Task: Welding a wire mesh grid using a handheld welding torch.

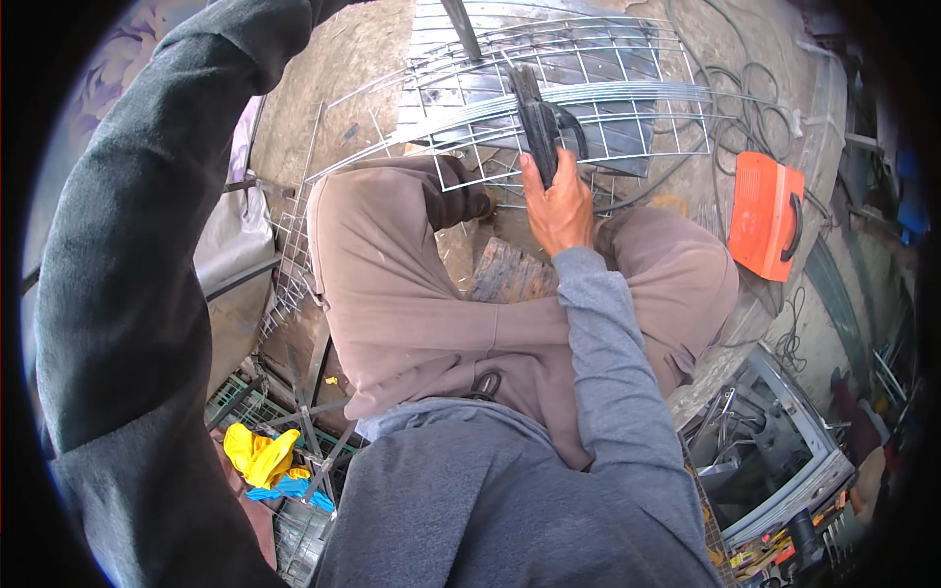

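Note:
Around the grip of a black hand tool with a curved side lever (537,127), my right hand (561,206) is closed; the tool's exact kind is unclear. Its upper end lies over a bundle of thin metal rods (627,92) and a bent wire mesh panel (613,59), in front of my knees. My left arm (132,245) rises close along the left side, and its hand is beyond the top edge. A dark bar (461,27) reaches down from the top edge to the mesh. Under the mesh is a grey metal sheet (627,137).
An orange case with a black handle (765,216) stands at the right, near coiled cables (755,93). A wood block (510,272) lies between my legs. At the lower right is a grey bin (774,431) of tools; yellow cloth (260,453) lies at the lower left.

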`<state>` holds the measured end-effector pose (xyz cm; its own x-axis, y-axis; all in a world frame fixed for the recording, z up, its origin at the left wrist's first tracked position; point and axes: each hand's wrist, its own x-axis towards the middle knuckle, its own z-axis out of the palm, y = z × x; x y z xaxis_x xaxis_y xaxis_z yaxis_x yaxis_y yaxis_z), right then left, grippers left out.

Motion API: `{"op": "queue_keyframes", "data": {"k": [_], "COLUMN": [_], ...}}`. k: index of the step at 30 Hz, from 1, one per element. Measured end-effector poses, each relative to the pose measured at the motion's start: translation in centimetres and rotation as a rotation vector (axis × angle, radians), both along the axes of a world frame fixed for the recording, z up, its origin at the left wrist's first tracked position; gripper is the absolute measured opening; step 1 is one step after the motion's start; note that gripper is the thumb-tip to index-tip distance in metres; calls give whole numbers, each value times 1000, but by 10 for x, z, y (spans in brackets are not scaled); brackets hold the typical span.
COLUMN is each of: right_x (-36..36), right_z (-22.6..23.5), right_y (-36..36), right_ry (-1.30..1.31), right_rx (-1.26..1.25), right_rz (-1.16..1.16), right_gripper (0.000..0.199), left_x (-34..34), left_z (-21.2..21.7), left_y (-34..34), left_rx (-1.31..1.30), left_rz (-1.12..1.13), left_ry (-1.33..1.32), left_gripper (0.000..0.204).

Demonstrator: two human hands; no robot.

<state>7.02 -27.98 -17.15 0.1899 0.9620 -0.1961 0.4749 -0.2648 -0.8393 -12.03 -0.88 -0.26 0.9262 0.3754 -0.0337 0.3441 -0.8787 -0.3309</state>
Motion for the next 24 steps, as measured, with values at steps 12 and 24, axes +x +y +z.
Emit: {"op": "queue_keyframes", "data": {"k": [12, 24], "right_x": [5, 5], "right_z": [8, 6], "right_y": [-3, -2], "right_ry": [-44, -74], "right_rx": [-52, -97], "right_rz": [7, 29], "right_gripper": [44, 49], "left_x": [13, 8], "left_z": [0, -5], "left_y": [-6, 1], "left_rx": [-312, -278], "left_rz": [533, 551], "left_ry": [-230, -208], "left_gripper": [43, 23]}}
